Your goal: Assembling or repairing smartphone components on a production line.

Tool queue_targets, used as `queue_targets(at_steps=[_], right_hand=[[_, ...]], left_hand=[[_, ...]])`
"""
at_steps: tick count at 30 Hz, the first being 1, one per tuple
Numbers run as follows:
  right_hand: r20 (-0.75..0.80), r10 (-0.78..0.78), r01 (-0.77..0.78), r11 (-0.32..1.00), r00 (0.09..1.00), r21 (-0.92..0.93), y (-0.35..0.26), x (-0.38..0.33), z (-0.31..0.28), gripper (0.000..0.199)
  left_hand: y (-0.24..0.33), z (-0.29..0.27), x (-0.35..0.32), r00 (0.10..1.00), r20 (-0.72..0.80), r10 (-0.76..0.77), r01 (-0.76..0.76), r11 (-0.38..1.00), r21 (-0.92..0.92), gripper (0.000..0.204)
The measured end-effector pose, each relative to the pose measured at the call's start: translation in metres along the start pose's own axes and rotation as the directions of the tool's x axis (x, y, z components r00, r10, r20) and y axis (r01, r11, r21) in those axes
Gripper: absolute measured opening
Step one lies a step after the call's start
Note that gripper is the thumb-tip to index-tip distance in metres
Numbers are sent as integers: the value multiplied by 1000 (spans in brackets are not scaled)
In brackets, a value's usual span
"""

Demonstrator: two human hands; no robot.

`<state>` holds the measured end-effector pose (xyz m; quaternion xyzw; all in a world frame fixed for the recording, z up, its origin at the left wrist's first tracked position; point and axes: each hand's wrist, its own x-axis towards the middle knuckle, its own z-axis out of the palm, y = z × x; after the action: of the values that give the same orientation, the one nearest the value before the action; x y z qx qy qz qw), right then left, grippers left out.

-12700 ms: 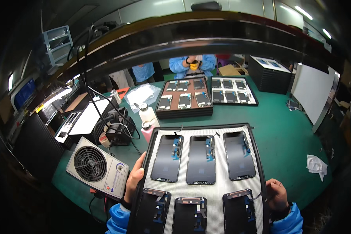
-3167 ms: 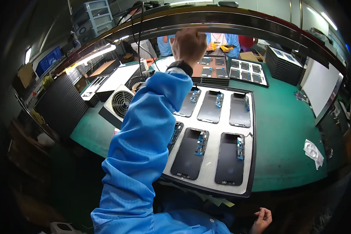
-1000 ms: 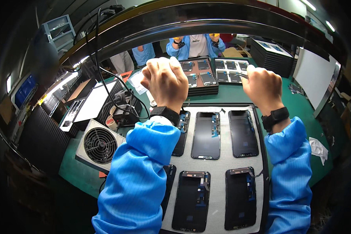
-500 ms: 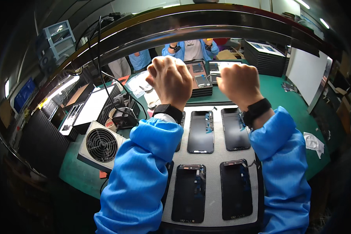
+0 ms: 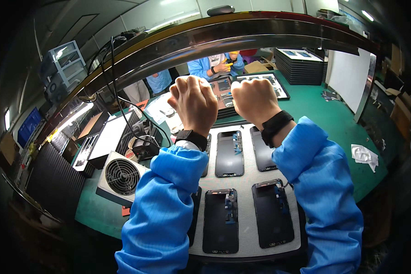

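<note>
Now both hands, left hand (image 5: 194, 104) and right hand (image 5: 255, 101), are hovering as empty fists above the tray (image 5: 246, 182) of phone screens (image 5: 229, 153) at the frame's centre.

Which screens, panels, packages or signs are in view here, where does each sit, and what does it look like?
Phone screen panels: dark rectangles in rows on the tray below both raised fists.
Far tray of panels: dark rectangles, beyond the right hand.
Blue monitor: glowing rectangle at far left edge.
White board: blank upright rectangle, right of table.
Black tray stack: back right corner.
</note>
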<state>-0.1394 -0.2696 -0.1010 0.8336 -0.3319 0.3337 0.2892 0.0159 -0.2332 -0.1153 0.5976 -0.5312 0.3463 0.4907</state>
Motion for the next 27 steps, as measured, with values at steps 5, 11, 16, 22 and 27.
queue_targets(at_steps=[5,11,16,22,27], right_hand=[[-31,-44,44,999,999,-6,-7,0,7,12],[-61,-46,47,999,997,4,-14,8,5,13],[-205,-30,27,999,978,-18,-3,10,5,23],[-198,-54,27,991,979,-134,-4,7,10,26],[-239,-124,66,969,963,-237,8,8,-2,32]], left_hand=[[10,1,-2,1000,21,-14,16,996,-91,17],[26,-3,2,996,81,45,-8,912,-411,19],[30,-4,4,975,26,222,-186,873,-451,23],[21,-11,0,928,60,368,-325,877,-353,29],[14,-16,2,941,90,326,-281,902,-328,57]])
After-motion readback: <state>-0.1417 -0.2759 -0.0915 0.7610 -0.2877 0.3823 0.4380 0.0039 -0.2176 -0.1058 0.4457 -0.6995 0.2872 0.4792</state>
